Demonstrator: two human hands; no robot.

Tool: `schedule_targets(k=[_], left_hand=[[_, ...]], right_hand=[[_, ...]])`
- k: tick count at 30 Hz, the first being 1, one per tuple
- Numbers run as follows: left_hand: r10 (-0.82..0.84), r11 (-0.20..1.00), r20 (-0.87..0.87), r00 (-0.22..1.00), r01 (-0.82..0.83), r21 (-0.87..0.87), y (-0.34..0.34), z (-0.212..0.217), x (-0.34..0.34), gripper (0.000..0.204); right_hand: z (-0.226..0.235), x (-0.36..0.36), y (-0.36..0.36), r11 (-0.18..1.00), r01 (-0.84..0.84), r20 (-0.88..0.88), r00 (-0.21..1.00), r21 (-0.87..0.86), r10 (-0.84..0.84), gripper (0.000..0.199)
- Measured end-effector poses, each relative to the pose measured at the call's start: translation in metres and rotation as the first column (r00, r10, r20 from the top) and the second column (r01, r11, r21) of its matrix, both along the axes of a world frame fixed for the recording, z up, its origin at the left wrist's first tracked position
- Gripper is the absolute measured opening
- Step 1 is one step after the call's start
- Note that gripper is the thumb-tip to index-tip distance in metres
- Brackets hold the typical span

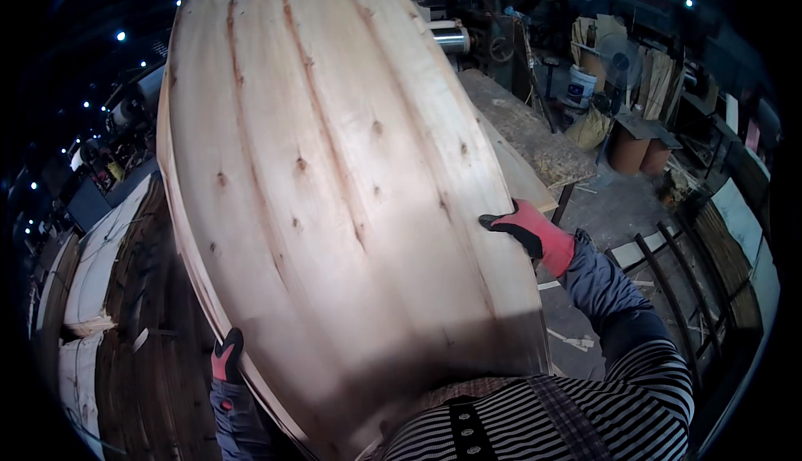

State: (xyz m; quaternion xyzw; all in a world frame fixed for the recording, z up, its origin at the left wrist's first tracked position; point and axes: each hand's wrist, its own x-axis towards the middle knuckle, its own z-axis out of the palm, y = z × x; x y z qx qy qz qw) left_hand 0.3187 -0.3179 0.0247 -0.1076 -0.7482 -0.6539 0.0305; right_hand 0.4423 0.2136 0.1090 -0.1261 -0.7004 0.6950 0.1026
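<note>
Lengthwise, veneer sheet (334,185) tilted away

left hand (226,356): I see only red glove tips, rest behind veneer sheet (334,194) | sheet top cut by frame edge | right hand (535,234): fingertips hidden over sheet edge | background machinery too dark

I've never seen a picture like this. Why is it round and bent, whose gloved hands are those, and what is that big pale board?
The camera sits on a person's head and looks down through a fisheye lens, which bends straight edges. Both hands are that person's own, in red and black gloves. The left hand grips the lower left edge of a large thin wood sheet, and the right hand holds its right edge. Stacks of similar sheets lie on the left; a rough table and a white bucket stand behind.
</note>
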Motion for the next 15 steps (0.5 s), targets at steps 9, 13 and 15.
schedule_targets(k=[9,13,15], left_hand=[[-0.224,0.947,-0.026,0.974,0.211,-0.241,0.110,-0.024,-0.175,0.036],[0.005,0.876,-0.092,0.996,-0.049,-0.480,0.072,-0.100,-0.190,0.061],[0.076,0.672,0.132,0.988,0.047,-0.739,0.011,-0.192,-0.179,0.067]], right_hand=[[0.023,-0.046,0.101,0.981,0.141,-0.062,0.989,0.132,-0.134,0.042],[-0.012,-0.015,0.146,0.885,0.336,-0.289,0.925,0.322,-0.247,0.055],[-0.029,0.015,0.116,0.760,0.248,-0.025,0.956,0.600,-0.292,0.061]])
